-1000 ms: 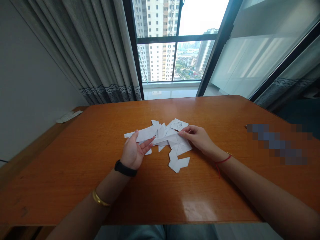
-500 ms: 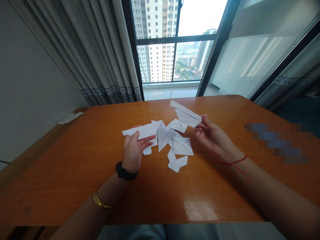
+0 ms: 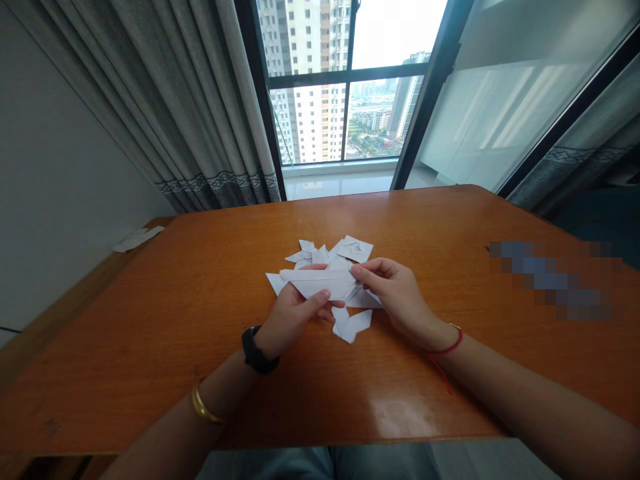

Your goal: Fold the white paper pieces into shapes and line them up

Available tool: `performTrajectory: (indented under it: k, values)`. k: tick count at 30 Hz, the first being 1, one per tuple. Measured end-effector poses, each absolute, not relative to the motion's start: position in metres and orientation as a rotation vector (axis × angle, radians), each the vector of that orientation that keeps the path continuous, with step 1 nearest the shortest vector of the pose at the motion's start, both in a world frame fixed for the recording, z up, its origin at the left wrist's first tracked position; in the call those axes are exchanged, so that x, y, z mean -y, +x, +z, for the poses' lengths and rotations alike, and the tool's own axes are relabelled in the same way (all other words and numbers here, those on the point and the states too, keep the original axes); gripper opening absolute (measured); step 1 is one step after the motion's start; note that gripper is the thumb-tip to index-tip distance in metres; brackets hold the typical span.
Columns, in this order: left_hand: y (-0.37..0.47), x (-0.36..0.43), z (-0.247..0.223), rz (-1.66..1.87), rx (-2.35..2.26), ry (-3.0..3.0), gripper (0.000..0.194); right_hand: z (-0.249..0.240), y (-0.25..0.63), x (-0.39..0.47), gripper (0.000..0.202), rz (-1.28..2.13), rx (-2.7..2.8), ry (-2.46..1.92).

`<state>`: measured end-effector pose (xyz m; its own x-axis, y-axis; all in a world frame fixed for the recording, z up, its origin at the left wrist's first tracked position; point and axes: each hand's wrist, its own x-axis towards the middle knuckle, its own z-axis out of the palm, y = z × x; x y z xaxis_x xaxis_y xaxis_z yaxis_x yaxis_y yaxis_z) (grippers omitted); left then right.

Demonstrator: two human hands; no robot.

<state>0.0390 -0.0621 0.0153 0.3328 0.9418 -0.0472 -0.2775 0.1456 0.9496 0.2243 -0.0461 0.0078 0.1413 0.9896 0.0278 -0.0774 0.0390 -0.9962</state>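
Observation:
My left hand (image 3: 293,317) is closed on a long folded white paper (image 3: 320,283), with the thumb on its lower edge. Behind that paper, the pointed tip of another white paper (image 3: 274,284) sticks out to the left. My right hand (image 3: 400,290) pinches the right end of the long folded paper between thumb and fingers. Both hands are over a loose pile of folded white papers. A square folded paper (image 3: 356,249) lies at the back of the pile, and a small angular folded paper (image 3: 351,325) lies in front. The left hand and the held papers partly hide the pile.
The brown wooden table (image 3: 150,347) stretches to a window. A flat white paper (image 3: 139,239) lies on the ledge at the far left. A blurred-out patch (image 3: 550,277) covers something on the right side of the table. Grey curtains (image 3: 200,100) hang at left.
My right hand has come left and down, bringing its folded paper onto the one in my left hand. My left hand has moved slightly right. Both hands now meet over the pile.

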Motion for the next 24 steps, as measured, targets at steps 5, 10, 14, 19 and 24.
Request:
performTrajectory:
  k: [5,10,14,19,24]
  values:
    - [0.027,0.044,0.012,1.372,-0.888,0.861,0.046,0.006,0.242,0.035,0.044,0.725,1.485,-1.434]
    - [0.007,0.026,0.019,1.638,-0.943,0.593,0.042,0.002,0.265,0.029,0.054,0.414,2.134,-1.725]
    - [0.000,0.022,0.021,1.699,-0.930,0.588,0.042,0.007,0.285,0.022,0.033,0.546,2.186,-1.846]
    - [-0.001,0.018,0.017,1.729,-0.932,0.597,0.040,0.020,0.275,0.002,0.022,0.270,2.192,-1.645]
    - [-0.006,0.011,0.011,1.755,-0.976,0.576,0.040,0.026,0.210,-0.030,0.032,0.273,2.574,-1.220]
